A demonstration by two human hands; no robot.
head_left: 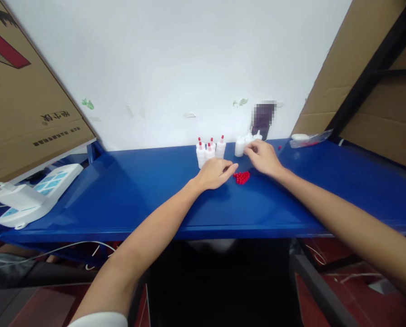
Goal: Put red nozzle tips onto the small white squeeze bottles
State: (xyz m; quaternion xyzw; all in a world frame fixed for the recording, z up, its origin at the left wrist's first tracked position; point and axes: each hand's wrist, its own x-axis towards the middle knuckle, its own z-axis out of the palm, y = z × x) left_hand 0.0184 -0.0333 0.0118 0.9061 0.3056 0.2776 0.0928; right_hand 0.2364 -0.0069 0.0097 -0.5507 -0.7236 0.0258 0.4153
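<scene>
My left hand (217,173) is just left of a small pile of red caps (241,177) on the blue table, palm down. Its thumb reaches towards the pile, with a gap between thumb and fingers, and nothing shows in it. In front of several white bottles (239,147) without red tips is my right hand (262,157). Its fingers are curled together close to the nearest bottle; whatever they hold, if anything, is hidden. Beyond my left hand stand several white squeeze bottles with red-capped tips (220,149), upright and partly covered by the hand.
A white power strip (58,184) with a plugged-in adapter (19,196) lies at the table's left end. At the back right are a clear plastic bag (311,139) and one loose red piece (279,147). A dark pixelated object (262,120) leans on the wall. Cardboard (26,81) flanks the table.
</scene>
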